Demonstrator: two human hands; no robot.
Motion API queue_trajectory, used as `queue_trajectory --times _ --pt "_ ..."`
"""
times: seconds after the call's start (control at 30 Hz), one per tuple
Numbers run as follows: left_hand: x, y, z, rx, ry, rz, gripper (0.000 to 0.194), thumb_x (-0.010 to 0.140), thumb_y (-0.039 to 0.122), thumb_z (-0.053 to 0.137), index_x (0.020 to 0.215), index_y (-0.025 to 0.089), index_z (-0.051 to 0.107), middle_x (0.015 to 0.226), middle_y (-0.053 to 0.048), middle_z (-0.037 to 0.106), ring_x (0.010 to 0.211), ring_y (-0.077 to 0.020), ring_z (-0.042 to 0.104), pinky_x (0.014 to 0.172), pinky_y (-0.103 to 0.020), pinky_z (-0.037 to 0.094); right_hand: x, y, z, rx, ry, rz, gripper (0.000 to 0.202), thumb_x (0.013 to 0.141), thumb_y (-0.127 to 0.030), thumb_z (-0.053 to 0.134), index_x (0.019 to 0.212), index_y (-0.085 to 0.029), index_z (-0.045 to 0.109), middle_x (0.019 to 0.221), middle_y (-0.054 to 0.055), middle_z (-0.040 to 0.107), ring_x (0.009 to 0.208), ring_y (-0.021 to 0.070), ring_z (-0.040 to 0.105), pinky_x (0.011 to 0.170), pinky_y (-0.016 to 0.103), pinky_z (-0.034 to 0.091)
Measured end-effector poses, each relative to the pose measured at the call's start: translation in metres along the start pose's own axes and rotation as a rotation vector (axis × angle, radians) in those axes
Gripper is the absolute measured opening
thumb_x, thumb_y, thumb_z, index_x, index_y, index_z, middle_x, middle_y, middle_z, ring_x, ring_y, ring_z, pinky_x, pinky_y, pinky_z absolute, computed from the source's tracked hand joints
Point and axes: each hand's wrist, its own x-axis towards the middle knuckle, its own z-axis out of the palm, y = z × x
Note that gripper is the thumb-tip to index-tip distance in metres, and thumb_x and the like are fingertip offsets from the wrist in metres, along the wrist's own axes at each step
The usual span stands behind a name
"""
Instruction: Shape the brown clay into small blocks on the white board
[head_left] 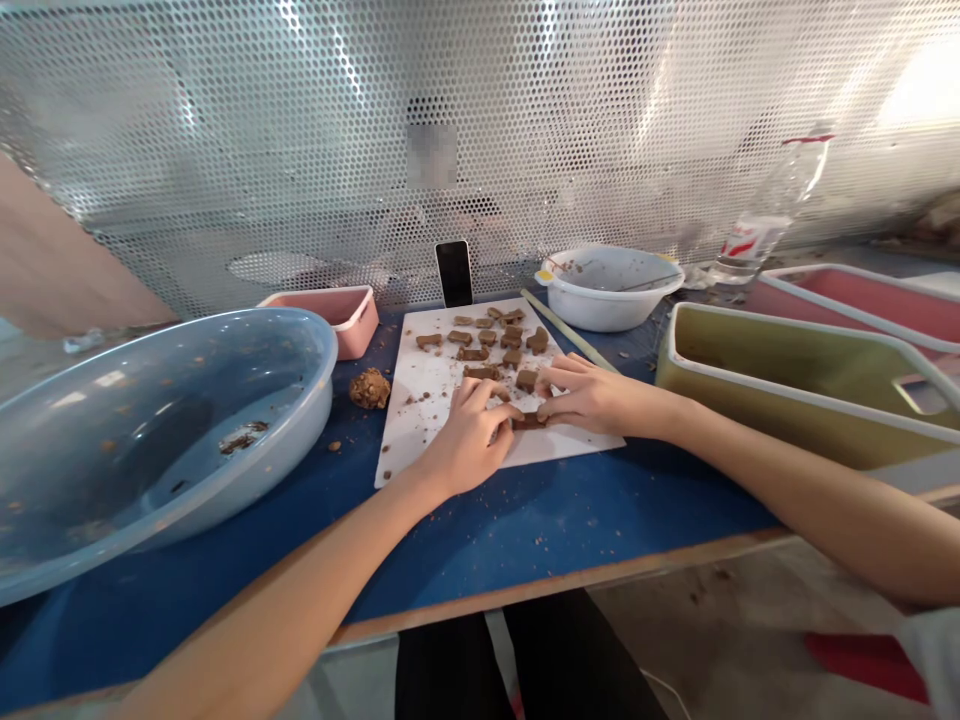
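Note:
Both hands meet over the front part of a white board (420,425). Between them lies a short brown strip of clay (531,420). My left hand (474,430) has curled fingers closed at the strip's left end. At its right end, my right hand (581,395) pinches with thumb and fingers. Just beyond the hands sit several small brown clay pieces (512,357), some notched, some blocky. Crumbs are scattered over the board. A rough brown clay lump (370,388) rests left of the board on the blue table. The fingers partly hide the strip.
A large blue basin (300,430) fills the left, with a small pink bin (356,320) behind it. A phone (454,273) leans at the back. A green stick (566,332), white bowl (607,305), olive bin (750,395), pink bin (847,280) and bottle (765,220) stand right.

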Motion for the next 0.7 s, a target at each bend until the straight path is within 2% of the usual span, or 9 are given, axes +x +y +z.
queue_trajectory --times 0.3,0.5,0.7 --pt "-0.0011 -0.0003 -0.0011 0.008 -0.009 0.01 0.028 0.107 0.011 0.056 0.115 0.018 0.082 0.131 -0.015 0.062 0.13 -0.0342 0.052 0.114 -0.059 0.052 -0.0021 0.0008 -0.0105 -0.037 -0.001 0.012 0.018 0.113 -0.03 0.064 0.119 -0.019 0.076 0.117 0.012 0.063 0.107 0.0248 0.057 0.099 0.041 0.045" --pt "-0.0007 0.0051 -0.0049 0.007 -0.104 0.017 0.038 0.108 0.013 0.055 0.131 0.024 0.083 0.138 -0.016 0.059 0.133 -0.0356 0.049 0.113 -0.06 0.054 -0.0032 0.001 -0.0094 -0.082 0.036 -0.008 0.017 0.113 -0.026 0.062 0.108 -0.02 0.077 0.112 0.01 0.064 0.102 0.0239 0.056 0.097 0.04 0.043" --pt "0.0006 0.0074 -0.0028 0.007 -0.121 0.041 0.043 0.11 0.014 0.053 0.14 0.028 0.081 0.139 -0.015 0.057 0.138 -0.0366 0.046 0.118 -0.063 0.05 -0.0015 -0.0022 -0.0087 -0.134 0.028 -0.017 0.015 0.113 -0.027 0.061 0.11 -0.021 0.075 0.111 0.01 0.064 0.102 0.024 0.057 0.098 0.041 0.042"
